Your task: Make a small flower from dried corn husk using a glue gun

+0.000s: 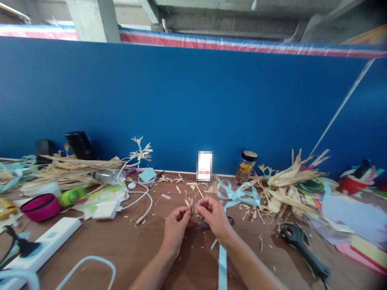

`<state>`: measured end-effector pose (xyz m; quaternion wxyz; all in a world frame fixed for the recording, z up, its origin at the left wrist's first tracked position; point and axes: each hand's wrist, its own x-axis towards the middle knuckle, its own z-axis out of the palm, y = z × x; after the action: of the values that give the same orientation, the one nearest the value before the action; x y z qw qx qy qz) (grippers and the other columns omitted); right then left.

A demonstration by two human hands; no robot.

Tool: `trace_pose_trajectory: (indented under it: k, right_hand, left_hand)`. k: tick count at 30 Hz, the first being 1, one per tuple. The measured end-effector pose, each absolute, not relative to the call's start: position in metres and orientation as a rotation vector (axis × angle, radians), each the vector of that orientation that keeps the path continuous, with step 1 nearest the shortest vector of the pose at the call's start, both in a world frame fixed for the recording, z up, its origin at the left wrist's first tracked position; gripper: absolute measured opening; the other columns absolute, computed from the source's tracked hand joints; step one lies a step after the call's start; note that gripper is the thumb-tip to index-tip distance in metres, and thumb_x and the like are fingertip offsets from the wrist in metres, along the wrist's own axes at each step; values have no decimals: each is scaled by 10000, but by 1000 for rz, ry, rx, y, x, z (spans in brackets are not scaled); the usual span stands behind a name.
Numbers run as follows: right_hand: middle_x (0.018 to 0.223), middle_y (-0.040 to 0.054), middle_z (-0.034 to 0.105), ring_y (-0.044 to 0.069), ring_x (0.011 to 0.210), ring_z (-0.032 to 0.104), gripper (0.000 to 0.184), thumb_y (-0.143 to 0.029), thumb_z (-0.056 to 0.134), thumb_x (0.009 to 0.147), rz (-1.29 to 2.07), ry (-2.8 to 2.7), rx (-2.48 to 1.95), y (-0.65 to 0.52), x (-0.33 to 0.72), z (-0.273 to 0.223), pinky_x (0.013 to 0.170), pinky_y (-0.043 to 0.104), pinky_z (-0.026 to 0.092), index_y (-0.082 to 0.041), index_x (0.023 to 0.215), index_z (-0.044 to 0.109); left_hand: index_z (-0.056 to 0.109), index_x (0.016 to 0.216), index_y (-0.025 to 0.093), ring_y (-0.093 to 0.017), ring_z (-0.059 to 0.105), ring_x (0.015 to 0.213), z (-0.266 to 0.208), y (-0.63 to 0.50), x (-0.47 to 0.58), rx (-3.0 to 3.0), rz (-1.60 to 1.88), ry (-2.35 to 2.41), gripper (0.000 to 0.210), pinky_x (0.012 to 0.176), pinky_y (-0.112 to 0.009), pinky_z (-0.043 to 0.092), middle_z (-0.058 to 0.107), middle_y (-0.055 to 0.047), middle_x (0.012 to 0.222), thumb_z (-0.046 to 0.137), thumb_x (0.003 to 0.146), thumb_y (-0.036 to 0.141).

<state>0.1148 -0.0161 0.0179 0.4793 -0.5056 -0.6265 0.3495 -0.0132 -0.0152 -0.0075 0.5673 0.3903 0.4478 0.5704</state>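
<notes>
My left hand [176, 227] pinches a small flower-like piece of pale dried husk [189, 202] between thumb and fingers, its pointed tips upward. Just to its right, my right hand [216, 219] has thumb and forefinger pressed together; anything between them is too small to make out. The two hands are slightly apart above the brown table [136, 249]. Partly hidden under my right hand are dark-handled scissors [231, 220]. A light blue ribbon [223, 262] runs beneath the right forearm, with its loops [238, 195] lying behind that hand.
Dried husks are heaped at left [81, 171] and right [290, 181], with scraps around. A black glue gun [304, 247] lies at right, coloured paper [353, 213] beyond it. A lidded jar [245, 168] stands behind. At left are a power strip [45, 247] and white charger [106, 209].
</notes>
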Motion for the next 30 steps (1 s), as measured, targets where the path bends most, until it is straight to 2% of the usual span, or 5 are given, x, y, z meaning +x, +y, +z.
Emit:
trace_pose_trajectory:
  k: [5,12,30]
  right_hand:
    - [680,5,600,142,627,576,108,-269,567,718,1067,-1275,-1082,-23,110,10,582,247,464,-177,737,512]
    - [617,-31,559,111,557,507,65,-232,580,694,985,-1305,-1119,-25,113,10,547,213,408,-172,689,554]
    - [627,-21,545,126,572,511,77,-237,583,693,1031,-1224,-1123,-24,109,8,553,231,442,-183,679,530]
  left_hand:
    - [670,755,137,-143,592,565,-8,-19,-9,1023,1257,1044,241,538,-220,454,687,-40,669,685,603,323]
    - [679,770,145,-159,613,608,-8,-18,-13,1113,1277,1060,218,569,-229,467,698,-45,691,658,637,316]
    - [664,761,135,-178,616,604,-10,-19,-11,1135,1251,1049,205,570,-264,486,690,-59,674,645,643,302]
